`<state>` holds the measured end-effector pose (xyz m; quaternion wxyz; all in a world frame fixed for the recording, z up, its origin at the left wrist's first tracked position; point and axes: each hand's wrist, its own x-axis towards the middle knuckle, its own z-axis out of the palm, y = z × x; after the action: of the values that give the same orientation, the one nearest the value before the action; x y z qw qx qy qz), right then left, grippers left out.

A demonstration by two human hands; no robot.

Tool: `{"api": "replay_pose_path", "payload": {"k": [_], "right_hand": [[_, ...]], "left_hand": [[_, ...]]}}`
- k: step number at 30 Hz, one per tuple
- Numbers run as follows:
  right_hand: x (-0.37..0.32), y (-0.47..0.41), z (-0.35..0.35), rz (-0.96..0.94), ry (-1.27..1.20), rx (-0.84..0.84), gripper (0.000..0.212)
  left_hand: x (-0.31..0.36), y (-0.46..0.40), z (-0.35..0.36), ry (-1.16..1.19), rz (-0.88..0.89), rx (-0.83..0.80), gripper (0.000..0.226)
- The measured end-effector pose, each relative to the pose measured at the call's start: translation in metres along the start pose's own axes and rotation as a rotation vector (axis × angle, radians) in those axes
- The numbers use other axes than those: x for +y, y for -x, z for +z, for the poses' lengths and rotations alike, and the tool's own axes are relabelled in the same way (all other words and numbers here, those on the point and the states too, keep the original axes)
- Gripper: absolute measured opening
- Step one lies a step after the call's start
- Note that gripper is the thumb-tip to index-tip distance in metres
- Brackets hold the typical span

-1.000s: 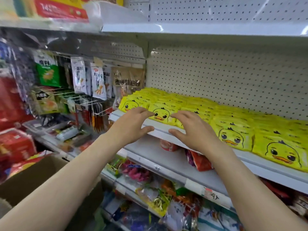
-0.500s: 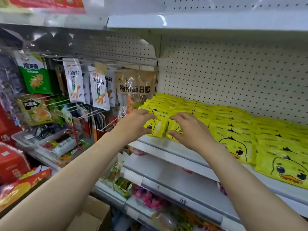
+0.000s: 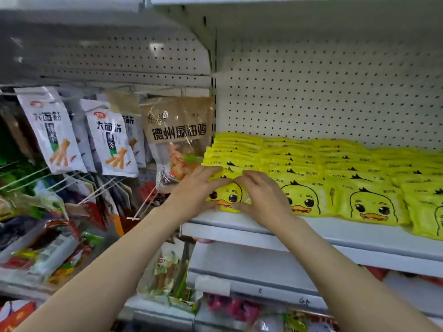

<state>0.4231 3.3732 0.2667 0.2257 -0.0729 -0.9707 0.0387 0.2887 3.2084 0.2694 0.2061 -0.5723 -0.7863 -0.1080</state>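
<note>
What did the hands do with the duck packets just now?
The left hand and right hand moved forward from the shelf edge onto the front duck packet and now hold it by its sides. The other duck packets and the hanging snack bags stayed put.

A shop, likely a grocery: pegboard-backed shelves (image 3: 335, 237), hanging snack packets (image 3: 110, 144), stacked yellow packs (image 3: 371, 204)

Tech: Camera position?

Operator: I have one wide-angle head view. It faces forward and slightly down onto the white metal shelf (image 3: 311, 232) of flat yellow duck-face packets (image 3: 374, 207), close, within arm's reach.
</note>
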Motion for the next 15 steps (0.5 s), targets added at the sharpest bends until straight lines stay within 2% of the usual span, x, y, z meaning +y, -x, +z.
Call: {"api": "replay_pose_path", "payload": {"k": [6,15], "right_hand": [[0.004,-0.006,0.006,-0.036,0.062,0.125,0.07],[0.007,-0.025,0.011,0.008,0.112,0.125,0.072]], "left_hand": [[-0.015,-0.006,0.013,0.05,0.051,0.106,0.084],[-0.023,-0.024,0.022,0.038,0.014,0.13,0.087]]}}
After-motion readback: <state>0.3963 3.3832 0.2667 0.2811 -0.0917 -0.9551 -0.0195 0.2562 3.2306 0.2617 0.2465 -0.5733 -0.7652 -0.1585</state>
